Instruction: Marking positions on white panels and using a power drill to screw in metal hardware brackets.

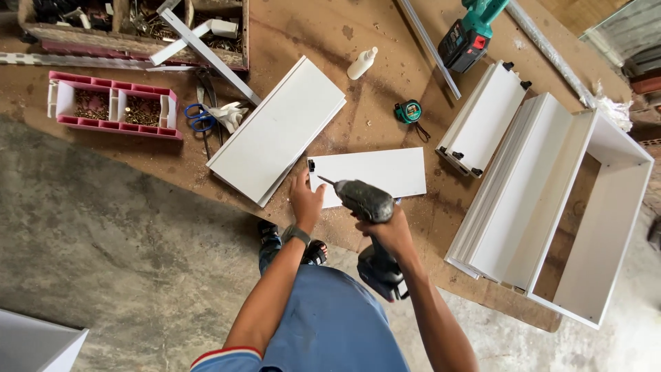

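The small white panel [368,175] lies flat near the front edge of the table [385,34], right under both hands. The left hand [306,200] presses down on its near left corner with the fingers spread, next to a small black fitting [311,165] that sits at that corner. The right hand [390,233] is wrapped tight around the grip of a cordless drill [368,220], whose bit points at the same corner, just beside the fitting. Whether the bit touches a screw is too small to tell.

Judging by how things lie, the work is somewhere in the middle. Only this one fitting shows on the small panel, and the other corners look bare. To the right, another white panel [485,117] already carries black fittings at its corners, so that piece seems done. Further right, a white open box frame [595,207] stands assembled, with long white boards [513,200] leaning against it. To the left of the hands, a stack of white boards [279,131] lies flat with no fittings visible.

Around these lie a green tape measure [409,111], a small white bottle [362,63], a teal power tool [470,31], blue-handled scissors [200,118] and a pink tray [113,105] with screws in its compartments. A wooden box [138,31] of hardware sits at the far left corner.
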